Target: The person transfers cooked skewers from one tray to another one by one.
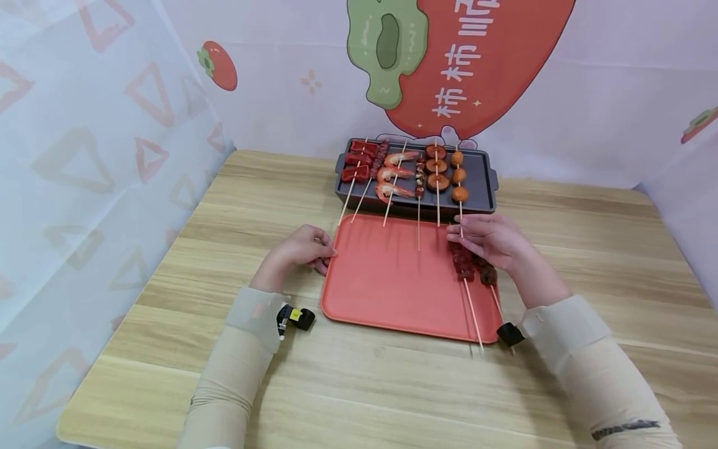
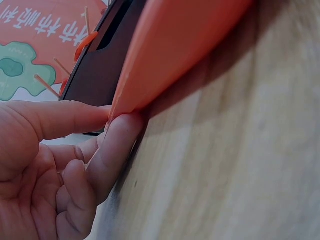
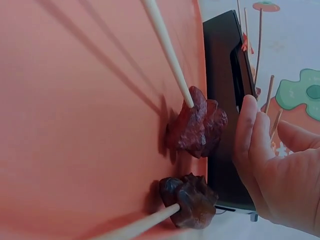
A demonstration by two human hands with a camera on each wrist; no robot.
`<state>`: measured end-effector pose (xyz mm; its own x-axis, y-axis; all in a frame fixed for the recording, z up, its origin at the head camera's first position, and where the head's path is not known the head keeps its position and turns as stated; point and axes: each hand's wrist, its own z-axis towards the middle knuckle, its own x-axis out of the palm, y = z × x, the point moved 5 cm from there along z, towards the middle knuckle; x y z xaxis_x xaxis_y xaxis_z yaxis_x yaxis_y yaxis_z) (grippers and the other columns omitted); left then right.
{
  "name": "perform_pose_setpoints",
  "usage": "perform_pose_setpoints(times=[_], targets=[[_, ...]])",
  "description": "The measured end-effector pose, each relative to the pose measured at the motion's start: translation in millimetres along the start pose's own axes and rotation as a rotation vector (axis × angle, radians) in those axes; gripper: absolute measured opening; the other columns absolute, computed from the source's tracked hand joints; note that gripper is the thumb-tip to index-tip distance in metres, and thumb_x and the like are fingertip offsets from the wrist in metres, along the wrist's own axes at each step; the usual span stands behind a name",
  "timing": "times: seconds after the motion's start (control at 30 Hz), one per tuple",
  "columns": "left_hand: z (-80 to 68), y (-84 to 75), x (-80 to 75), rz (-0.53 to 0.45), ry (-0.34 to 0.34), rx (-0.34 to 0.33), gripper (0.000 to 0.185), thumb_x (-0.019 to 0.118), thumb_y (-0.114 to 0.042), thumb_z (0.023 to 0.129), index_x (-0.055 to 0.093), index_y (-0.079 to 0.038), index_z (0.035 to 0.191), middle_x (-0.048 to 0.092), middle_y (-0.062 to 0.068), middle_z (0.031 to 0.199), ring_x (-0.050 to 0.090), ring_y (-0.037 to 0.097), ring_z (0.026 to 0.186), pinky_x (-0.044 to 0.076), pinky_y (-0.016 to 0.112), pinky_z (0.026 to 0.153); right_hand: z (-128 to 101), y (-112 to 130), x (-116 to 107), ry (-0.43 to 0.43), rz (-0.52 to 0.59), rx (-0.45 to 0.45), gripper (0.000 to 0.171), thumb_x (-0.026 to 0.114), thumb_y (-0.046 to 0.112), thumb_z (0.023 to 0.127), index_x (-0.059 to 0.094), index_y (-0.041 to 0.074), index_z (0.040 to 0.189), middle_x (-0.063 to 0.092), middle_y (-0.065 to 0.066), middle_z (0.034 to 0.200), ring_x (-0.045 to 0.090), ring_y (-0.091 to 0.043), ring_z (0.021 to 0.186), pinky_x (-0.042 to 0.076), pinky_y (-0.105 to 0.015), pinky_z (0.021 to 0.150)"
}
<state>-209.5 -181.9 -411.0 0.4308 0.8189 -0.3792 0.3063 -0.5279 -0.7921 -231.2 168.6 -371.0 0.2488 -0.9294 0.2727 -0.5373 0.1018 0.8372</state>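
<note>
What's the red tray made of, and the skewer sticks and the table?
The tray looks like smooth plastic with a low sheen: even colour, thin rim. The skewer sticks seem plain bamboo or wood: pale and round. The table shows long grain streaks: smooth wood, or maybe a wood-look covering.

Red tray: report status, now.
Left hand pinching red tray. Right hand at orange-ball skewer. Possibly in the way: two skewers on tray, close to right hand.

We see a wood-grained tabletop (image 1: 348, 386) bearing a dark grill (image 1: 475, 173) and, nearer us, a red tray (image 1: 387, 280).
</note>
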Motion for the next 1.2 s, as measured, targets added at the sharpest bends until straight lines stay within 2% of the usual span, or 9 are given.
perform_pose_setpoints(times=[0.4, 0.63, 1.07, 1.2], targets=[[0.8, 1.6, 0.5, -0.01, 0.008, 0.005, 0.013, 0.063, -0.012, 0.096, 0.06, 0.001, 0.098, 0.064, 0.001, 0.068, 0.066, 0.01, 0.054, 0.042, 0.021, 0.048, -2.1, 2.4, -0.4, -0.037, 0.061, 0.028, 0.024, 0.05, 0.011, 0.103, 0.054, 0.007, 0.126, 0.077, -0.003, 0.088, 0.075, -0.012, 0.08, 0.057, -0.017, 0.072], [0.5, 1.6, 0.2, -0.011, 0.006, 0.006, 0.012, 0.062, -0.012, 0.096, 0.06, 0.0, 0.097, 0.064, 0.001, 0.068, 0.066, 0.01, 0.053, 0.042, 0.021, 0.048, -2.1, 2.4, -0.4, -0.056, 0.063, 0.037, 0.019, 0.052, 0.01, 0.103, 0.056, 0.009, 0.121, 0.076, -0.003, 0.084, 0.074, -0.01, 0.074, 0.057, -0.017, 0.068], [0.6, 1.7, -0.2, -0.021, 0.006, -0.003, 0.012, 0.062, -0.011, 0.096, 0.06, 0.001, 0.097, 0.064, 0.001, 0.07, 0.066, 0.01, 0.053, 0.042, 0.021, 0.048, -4.2, 3.4, -0.6, -0.041, 0.033, -0.004, 0.014, 0.054, 0.006, 0.101, 0.062, 0.007, 0.112, 0.075, -0.003, 0.087, 0.073, -0.009, 0.077, 0.056, -0.017, 0.07], [0.5, 1.4, -0.6, -0.023, 0.006, -0.006, 0.014, 0.063, -0.011, 0.096, 0.06, 0.002, 0.099, 0.064, 0.001, 0.07, 0.066, 0.01, 0.053, 0.041, 0.021, 0.048, -5.9, 2.3, -1.2, -0.044, 0.012, -0.019, 0.015, 0.053, 0.006, 0.101, 0.059, 0.005, 0.115, 0.074, -0.002, 0.088, 0.072, -0.008, 0.079, 0.056, -0.016, 0.072]])
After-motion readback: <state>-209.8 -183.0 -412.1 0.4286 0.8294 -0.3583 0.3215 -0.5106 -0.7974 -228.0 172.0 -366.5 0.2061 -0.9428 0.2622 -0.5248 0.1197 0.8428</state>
